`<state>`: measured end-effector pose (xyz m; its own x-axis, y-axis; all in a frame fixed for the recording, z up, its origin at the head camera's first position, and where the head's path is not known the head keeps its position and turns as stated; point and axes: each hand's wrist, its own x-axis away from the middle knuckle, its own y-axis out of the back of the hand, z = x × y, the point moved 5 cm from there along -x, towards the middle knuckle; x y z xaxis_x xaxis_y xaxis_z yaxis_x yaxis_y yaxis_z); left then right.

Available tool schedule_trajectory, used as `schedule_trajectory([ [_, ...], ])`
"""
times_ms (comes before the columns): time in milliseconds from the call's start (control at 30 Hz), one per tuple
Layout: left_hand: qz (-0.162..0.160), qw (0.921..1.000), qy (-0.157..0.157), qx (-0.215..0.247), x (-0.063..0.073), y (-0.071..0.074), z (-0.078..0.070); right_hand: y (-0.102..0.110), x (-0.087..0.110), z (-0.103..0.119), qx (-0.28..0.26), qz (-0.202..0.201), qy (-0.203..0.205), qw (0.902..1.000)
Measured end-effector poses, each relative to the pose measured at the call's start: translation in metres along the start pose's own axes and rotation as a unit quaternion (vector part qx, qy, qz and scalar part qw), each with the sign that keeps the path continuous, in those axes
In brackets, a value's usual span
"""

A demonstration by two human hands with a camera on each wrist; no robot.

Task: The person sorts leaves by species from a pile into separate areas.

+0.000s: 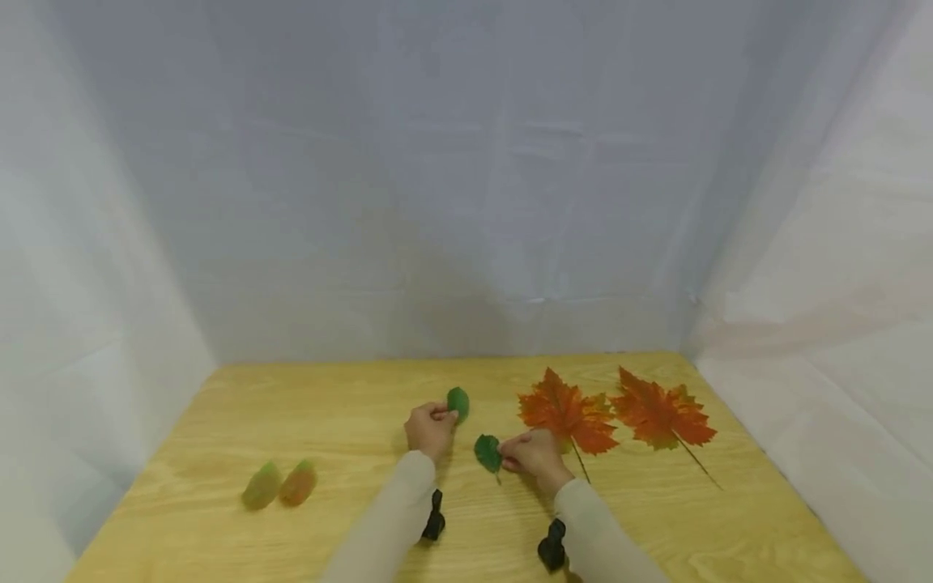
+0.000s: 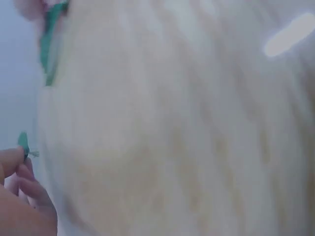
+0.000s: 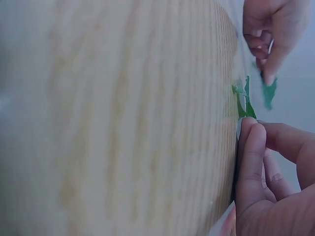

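Note:
Near the middle of the table, my left hand [image 1: 430, 429] pinches a small green leaf [image 1: 457, 402] between thumb and fingers. In the left wrist view that leaf [image 2: 23, 141] stands up from the fingertips. To the right and nearer, my right hand [image 1: 535, 455] pinches a second green leaf [image 1: 487, 453] by its right edge, its stem pointing down toward me. The right wrist view shows this leaf [image 3: 245, 102] close to the tabletop, with the left hand's leaf [image 3: 268, 93] beyond it.
Two red-orange maple leaves, one nearer [image 1: 567, 411] and one farther right [image 1: 665, 411], lie on the wooden table [image 1: 350, 405]. On the left lie a yellow-green leaf [image 1: 262, 486] and a reddish-green leaf [image 1: 298, 483] side by side. White sheeting [image 1: 466, 202] encloses the back and sides.

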<state>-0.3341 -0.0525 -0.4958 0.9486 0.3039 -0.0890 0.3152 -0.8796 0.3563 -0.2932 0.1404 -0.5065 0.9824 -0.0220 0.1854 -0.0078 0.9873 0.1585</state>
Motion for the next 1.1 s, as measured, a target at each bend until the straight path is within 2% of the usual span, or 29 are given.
schedule_trajectory([
  [100,0.022,0.9996,0.002,0.019,-0.001,0.007,-0.003,0.000,0.000,0.001,-0.004,0.000,-0.002,1.0000],
  [200,0.081,0.9952,0.022,0.049,0.004,0.011,-0.007,0.001,-0.001,0.001,-0.007,-0.001,0.000,1.0000],
  [333,0.171,0.9808,0.054,0.076,0.021,0.017,-0.012,0.003,0.000,0.001,-0.011,-0.003,0.001,0.9999],
  [500,0.236,0.9650,0.079,0.082,0.048,0.027,-0.014,0.004,0.002,0.000,-0.011,0.001,0.002,0.9999],
  [567,0.251,0.9606,0.087,0.082,0.057,0.029,-0.011,0.004,0.002,0.000,-0.006,0.000,0.001,1.0000],
  [700,0.256,0.9589,0.092,0.079,0.064,0.030,-0.005,0.004,0.001,0.000,-0.001,-0.003,-0.002,1.0000],
  [833,0.262,0.9579,0.086,0.079,0.063,0.030,-0.003,0.004,0.000,0.001,0.002,-0.006,-0.005,1.0000],
  [1100,0.297,0.9467,0.103,0.070,0.057,0.027,0.000,0.002,0.000,0.001,0.015,0.002,-0.007,0.9999],
])
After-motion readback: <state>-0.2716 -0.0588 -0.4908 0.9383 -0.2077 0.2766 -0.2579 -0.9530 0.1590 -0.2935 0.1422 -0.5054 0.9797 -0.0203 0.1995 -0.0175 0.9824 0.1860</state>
